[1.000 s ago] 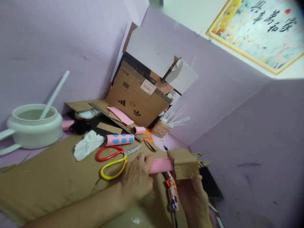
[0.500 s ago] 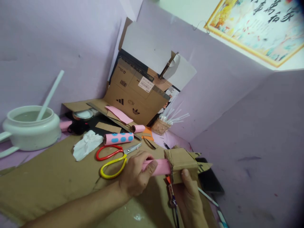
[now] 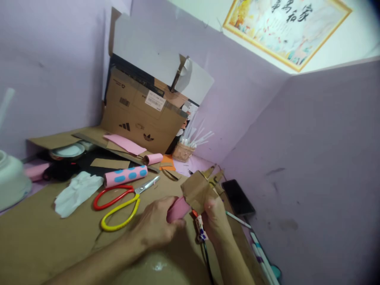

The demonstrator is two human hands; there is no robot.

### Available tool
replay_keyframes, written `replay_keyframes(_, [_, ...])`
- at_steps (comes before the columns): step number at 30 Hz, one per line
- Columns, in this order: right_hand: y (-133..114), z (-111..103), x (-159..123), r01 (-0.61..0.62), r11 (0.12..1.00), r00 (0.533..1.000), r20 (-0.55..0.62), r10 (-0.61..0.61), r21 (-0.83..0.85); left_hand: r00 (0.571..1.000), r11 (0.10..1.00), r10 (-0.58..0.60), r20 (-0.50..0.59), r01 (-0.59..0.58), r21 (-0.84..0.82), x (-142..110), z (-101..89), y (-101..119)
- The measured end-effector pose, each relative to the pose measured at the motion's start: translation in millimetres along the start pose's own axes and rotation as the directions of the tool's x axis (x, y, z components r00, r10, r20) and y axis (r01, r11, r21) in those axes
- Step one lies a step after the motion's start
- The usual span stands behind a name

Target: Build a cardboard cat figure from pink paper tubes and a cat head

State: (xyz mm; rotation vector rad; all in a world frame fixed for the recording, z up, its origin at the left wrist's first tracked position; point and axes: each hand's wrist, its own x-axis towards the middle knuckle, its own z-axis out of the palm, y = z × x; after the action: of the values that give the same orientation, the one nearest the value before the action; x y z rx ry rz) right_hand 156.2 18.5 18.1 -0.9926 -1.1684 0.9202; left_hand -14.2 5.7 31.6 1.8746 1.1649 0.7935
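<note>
And the cardboard block (image 3: 195, 191) has tilted since half a second ago, right of the scissors (image 3: 137, 196)! The right hand (image 3: 215, 211) clasps it; the left hand (image 3: 158, 221), nearer the scissors, wraps the pink piece (image 3: 179, 209) adjoining the block.

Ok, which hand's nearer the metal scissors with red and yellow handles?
Left. The left hand is beside the scissors; the right hand is farther right, holding boxy brown cardboard.
</note>
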Motion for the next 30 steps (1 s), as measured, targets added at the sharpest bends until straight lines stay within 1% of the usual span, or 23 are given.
replay_keyframes(2, [-1.1,-3.2,4.3,-0.021,1.0,1.0,0.021,0.02,0.021,1.0,0.998,-0.025,0.005,0.025,-0.063,2.0,3.0,-3.4])
replay_keyframes(3, [-3.9,-7.3,7.4,-0.034,0.999,0.999,0.004,0.033,0.024,1.0,0.995,-0.028,-0.009,0.027,-0.1,3.3,3.5,-5.9])
replay_keyframes(4, [-8.3,-14.0,11.0,-0.051,0.999,0.997,-0.057,0.051,0.003,0.999,0.991,-0.028,-0.03,0.024,-0.133,4.8,3.3,-8.7])
replay_keyframes(5, [-13.7,-23.7,14.8,-0.073,0.996,0.986,-0.151,0.065,-0.045,0.998,0.987,-0.026,-0.057,0.017,-0.158,6.3,2.6,-11.5])
replay_keyframes(6, [-19.7,-36.6,18.2,-0.121,0.986,0.953,-0.29,0.083,-0.116,0.996,0.984,-0.024,-0.088,0.008,-0.176,7.8,1.7,-14.2])
replay_keyframes(7, [-25.8,-52.2,20.7,-0.176,0.973,0.88,-0.467,0.087,-0.151,0.992,0.981,-0.024,-0.121,0.0,-0.194,9.2,0.6,-16.6])
replay_keyframes(8, [-31.2,-69.9,21.9,-0.205,0.967,0.824,-0.559,0.087,-0.153,0.989,0.977,-0.025,-0.149,-0.007,-0.214,10.3,-0.4,-18.3])
replay_keyframes(9, [-35.7,-88.5,21.5,-0.227,0.963,0.775,-0.625,0.09,-0.143,0.985,0.973,-0.033,-0.172,-0.007,-0.232,11.0,-1.2,-19.5])
replay_keyframes(11, [-40.1,-124.3,16.8,-0.293,0.954,0.677,-0.719,0.156,-0.069,0.981,0.964,-0.045,-0.189,-0.007,-0.266,11.2,-2.1,-19.6])
replay_keyframes(13, [-38.1,-151.6,10.6,-0.397,0.917,0.595,-0.75,0.289,0.038,0.983,0.96,-0.047,-0.18,-0.006,-0.281,10.1,-2.1,-17.8])
replay_keyframes(14, [-35.0,-160.8,8.4,-0.441,0.893,0.565,-0.747,0.35,0.084,0.985,0.959,-0.044,-0.169,-0.005,-0.282,9.2,-1.9,-16.6])
replay_keyframes(16, [-26.2,-170.9,8.4,-0.5,0.852,0.538,-0.717,0.444,0.153,0.989,0.961,-0.036,-0.144,-0.005,-0.278,7.6,-1.0,-14.4])
replay_keyframes(19, [-12.3,-173.8,18.3,-0.546,0.811,0.522,-0.672,0.525,0.21,0.992,0.959,-0.025,-0.12,-0.01,-0.282,6.1,0.4,-13.2])
replay_keyframes(21, [-5.2,-174.3,27.8,-0.566,0.792,0.496,-0.672,0.55,0.231,0.994,0.957,-0.022,-0.111,-0.011,-0.29,6.0,0.8,-13.7])
replay_keyframes(23, [0.4,-175.9,36.6,-0.566,0.789,0.473,-0.689,0.548,0.239,0.995,0.955,-0.019,-0.103,-0.012,-0.296,6.4,0.8,-14.4])
replay_keyframes(26, [8.0,-180.3,47.6,-0.54,0.805,0.46,-0.714,0.528,0.247,0.995,0.954,-0.021,-0.102,-0.01,-0.3,7.3,0.8,-15.3])
replay_keyframes(30, [16.4,-185.3,58.4,-0.496,0.816,0.444,-0.721,0.532,0.297,0.994,0.946,-0.029,-0.108,-0.008,-0.324,8.7,2.3,-17.1])
